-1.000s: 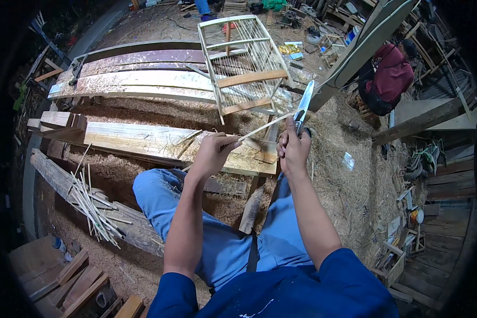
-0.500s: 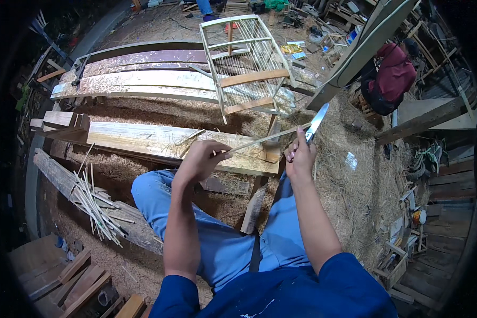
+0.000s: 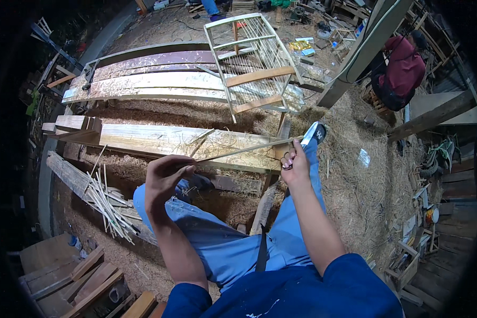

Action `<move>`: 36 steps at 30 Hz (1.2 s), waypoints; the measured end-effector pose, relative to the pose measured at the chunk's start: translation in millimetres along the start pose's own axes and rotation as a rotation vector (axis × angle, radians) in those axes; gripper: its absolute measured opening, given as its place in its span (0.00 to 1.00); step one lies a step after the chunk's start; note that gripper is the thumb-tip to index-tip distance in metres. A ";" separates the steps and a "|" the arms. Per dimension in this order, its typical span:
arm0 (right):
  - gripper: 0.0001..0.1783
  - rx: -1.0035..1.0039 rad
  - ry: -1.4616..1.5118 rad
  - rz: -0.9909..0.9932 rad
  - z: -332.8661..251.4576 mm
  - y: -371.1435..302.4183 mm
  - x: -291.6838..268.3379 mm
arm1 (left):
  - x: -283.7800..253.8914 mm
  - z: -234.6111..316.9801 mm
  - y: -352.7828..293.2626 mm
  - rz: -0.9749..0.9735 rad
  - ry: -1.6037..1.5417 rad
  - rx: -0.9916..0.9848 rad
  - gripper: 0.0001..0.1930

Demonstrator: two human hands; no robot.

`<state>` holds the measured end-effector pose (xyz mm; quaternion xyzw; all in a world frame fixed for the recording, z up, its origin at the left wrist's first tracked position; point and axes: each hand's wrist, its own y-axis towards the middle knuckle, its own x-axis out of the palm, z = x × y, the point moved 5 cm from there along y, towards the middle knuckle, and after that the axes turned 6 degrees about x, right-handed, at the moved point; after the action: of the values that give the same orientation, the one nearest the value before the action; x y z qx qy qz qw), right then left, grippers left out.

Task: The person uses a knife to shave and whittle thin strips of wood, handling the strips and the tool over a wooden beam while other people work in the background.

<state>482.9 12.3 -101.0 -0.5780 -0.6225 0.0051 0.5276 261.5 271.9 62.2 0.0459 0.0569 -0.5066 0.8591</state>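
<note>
A thin, pale wooden strip (image 3: 244,152) stretches between my hands above the plank bench. My left hand (image 3: 167,177) pinches its left end, fingers bent over it. My right hand (image 3: 297,167) is closed around the dark loop handle of what looks like a pair of scissors (image 3: 309,134), the bright blade pointing up and away. The strip's right end lies at my right thumb and index finger, against the base of the blade. Part of the handle is hidden inside my fist.
Wood shavings cover the plank bench (image 3: 153,139). Thin strips (image 3: 108,204) lie piled on a weathered board at left. A slatted wooden frame (image 3: 259,77) rests on the far planks. Beyond a post (image 3: 331,95), a person in maroon (image 3: 403,74) sits at right.
My left hand has slid left and toward me, so more of the strip shows between my hands. The right hand, with the scissors, is slightly lower and further left.
</note>
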 end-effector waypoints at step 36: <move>0.33 -0.563 -1.276 -0.564 28.2 -151.2 42.3 | 92.2 64.7 -10.6 0.533 0.266 0.737 0.14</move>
<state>365.7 9.8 7.3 -0.3947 -0.9096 0.0444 -0.1219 299.8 178.2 112.7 0.4251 -0.0308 -0.2444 0.8710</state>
